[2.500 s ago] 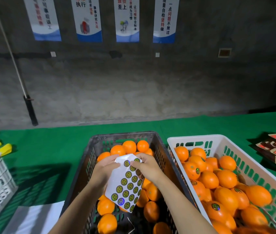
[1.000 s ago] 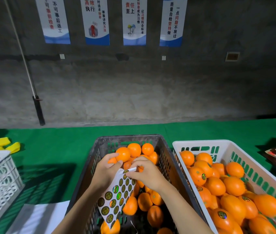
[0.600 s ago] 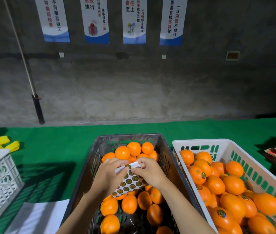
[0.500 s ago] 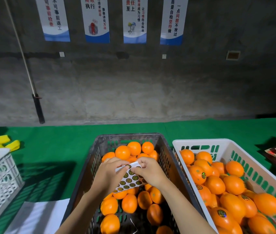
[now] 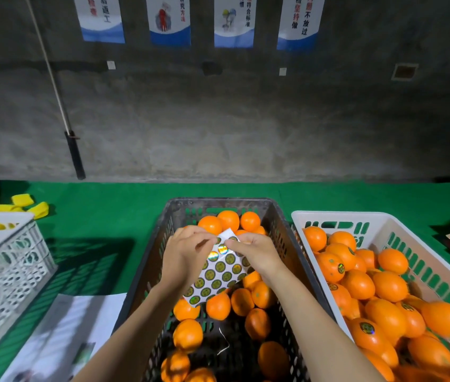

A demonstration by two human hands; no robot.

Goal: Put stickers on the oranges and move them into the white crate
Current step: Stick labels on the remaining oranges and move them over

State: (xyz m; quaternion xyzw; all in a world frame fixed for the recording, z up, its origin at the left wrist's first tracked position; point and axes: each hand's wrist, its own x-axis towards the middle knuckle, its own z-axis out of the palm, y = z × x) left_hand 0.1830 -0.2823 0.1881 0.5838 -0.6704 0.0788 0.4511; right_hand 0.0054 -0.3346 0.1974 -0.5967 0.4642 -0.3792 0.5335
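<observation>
Over the dark crate (image 5: 281, 230) we've got the floppy sticker sheet (image 5: 219, 271) pinched at its top edge, left hand (image 5: 183, 256) steadying, right hand (image 5: 254, 250) fingertips nipping a flimsy sticker's rim.

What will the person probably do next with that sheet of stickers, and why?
Probably peel one sticker off: both the left hand and right hand hold the sticker sheet over the dark crate, fingertips pinching its top edge.

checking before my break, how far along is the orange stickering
Done: stickered oranges fill the white plastic crate. In hand: left hand and right hand hold the white sticker sheet. Left: bare oranges in the dark plastic crate.
</observation>
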